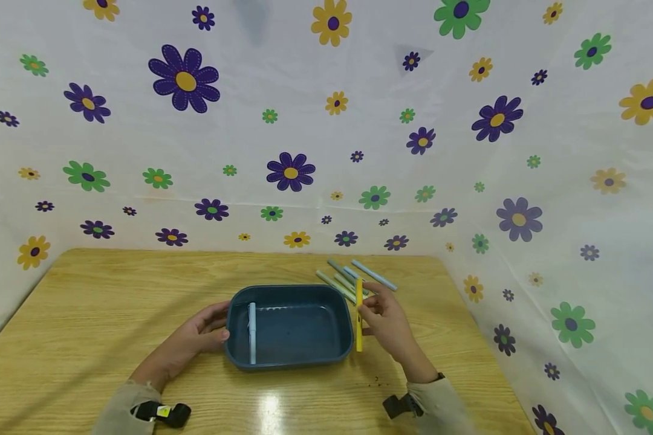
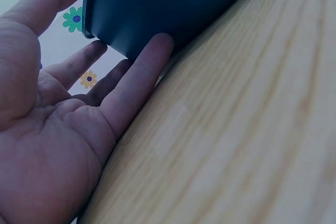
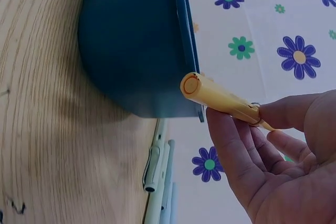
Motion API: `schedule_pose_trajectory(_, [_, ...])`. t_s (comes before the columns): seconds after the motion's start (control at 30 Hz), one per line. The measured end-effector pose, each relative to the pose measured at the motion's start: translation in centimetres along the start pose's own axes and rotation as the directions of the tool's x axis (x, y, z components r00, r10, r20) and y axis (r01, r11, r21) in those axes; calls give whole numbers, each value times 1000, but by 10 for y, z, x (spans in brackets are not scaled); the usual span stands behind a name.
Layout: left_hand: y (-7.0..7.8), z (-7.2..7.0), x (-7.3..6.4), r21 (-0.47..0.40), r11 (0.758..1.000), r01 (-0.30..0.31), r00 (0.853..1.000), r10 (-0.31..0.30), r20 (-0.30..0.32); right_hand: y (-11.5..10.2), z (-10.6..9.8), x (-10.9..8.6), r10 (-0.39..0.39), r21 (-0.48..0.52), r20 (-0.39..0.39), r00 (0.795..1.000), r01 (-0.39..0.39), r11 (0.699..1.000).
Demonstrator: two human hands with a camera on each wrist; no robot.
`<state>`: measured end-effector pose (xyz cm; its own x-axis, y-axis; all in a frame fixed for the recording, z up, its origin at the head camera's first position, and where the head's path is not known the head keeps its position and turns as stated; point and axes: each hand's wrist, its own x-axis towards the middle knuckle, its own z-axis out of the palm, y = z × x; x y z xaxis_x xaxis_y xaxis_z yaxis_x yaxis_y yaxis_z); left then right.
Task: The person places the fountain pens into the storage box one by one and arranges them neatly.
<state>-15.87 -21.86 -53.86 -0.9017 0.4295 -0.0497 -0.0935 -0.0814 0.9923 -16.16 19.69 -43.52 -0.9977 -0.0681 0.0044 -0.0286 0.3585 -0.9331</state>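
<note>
A dark blue rectangular plastic bin (image 1: 298,364) stands on the table. Inside, near its left end, lies a light blue marker pen (image 1: 253,333). My left hand (image 1: 198,333) holds the bin's left end, its thumb at the rim; in the left wrist view, fingertips (image 2: 160,43) touch the outer wall. Just outside the bin's right end, my right hand (image 1: 387,320) pinches a yellow marker pen (image 1: 359,338) between thumb and fingers. The right wrist view shows the round end of this yellow pen (image 3: 212,94) beside the bin's rim.
Several pale green and blue marker pens (image 1: 340,285) lie loosely on the wooden table (image 1: 141,284), behind the right hand. One blue pen (image 1: 374,275) lies farthest right. A white flowered cloth (image 1: 239,133) hangs behind the table and along its right side.
</note>
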Motion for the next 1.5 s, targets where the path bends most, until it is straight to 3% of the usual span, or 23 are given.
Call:
schedule_pose_trajectory(0.4, [-1,-1,2,17,1000,14,1000,-14,-2,-14,30,9,-47,-19,34,998,48,999])
schedule_pose_trajectory(0.73, [-2,-3,2,9,1000,1,1000,-1,3,-17,62,21,-74,-17,138,988,77,997])
schedule_pose_trajectory(1.07, [-1,-3,1,-1,1000,-13,1000,13,23,-15,100,27,-3,-69,202,979,17,997])
schedule_pose_trajectory(1.5, [0,-1,1,1,1000,-20,1000,20,24,-11,134,31,107,-143,205,973,-79,987])
